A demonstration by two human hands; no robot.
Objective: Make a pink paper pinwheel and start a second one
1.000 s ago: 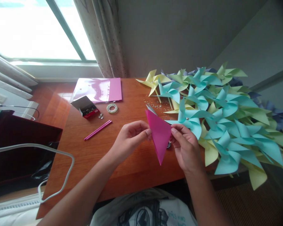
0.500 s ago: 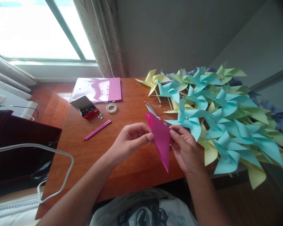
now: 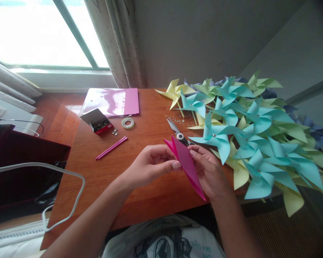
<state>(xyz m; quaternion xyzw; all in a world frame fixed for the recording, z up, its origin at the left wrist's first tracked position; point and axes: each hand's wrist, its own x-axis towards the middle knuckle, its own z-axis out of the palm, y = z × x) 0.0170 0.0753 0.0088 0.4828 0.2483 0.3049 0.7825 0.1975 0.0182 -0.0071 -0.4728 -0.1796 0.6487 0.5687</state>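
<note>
Two hands grip folded pink paper beside a bank of pinwheels

Head view: the left hand (image 3: 156, 163) grasps the folded pink paper (image 3: 187, 159) at its left edge, thumb tip on the near side and bent fingers behind. The right hand (image 3: 211, 172) pinches the same paper from the right, its thumb laid against the upper part of the face. The paper is held between the two hands, above the wooden table (image 3: 97, 190), tilted so that its lower point slants down past the right hand's fingers. Its layers stand slightly parted along the upper left.

Just beyond the grip lie scissors (image 3: 172, 125), partly hidden by the paper, blades pointing away to the left. Past their tip, tiny bits (image 3: 180, 121) are scattered. To the right of the grip spread many paper pinwheels (image 3: 260, 173), aqua, yellow, green and purple, overlapping one another; the closest aqua one is near the right hand.

Left of the grip and farther off are two pink sticks (image 3: 111, 148) lying side by side, small silver pieces (image 3: 115, 132), a roll of tape (image 3: 123, 124) and an open box (image 3: 106, 129) with dark contents. Beyond these, a glossy packet (image 3: 106, 102) with pink sheets lies flat.
</note>
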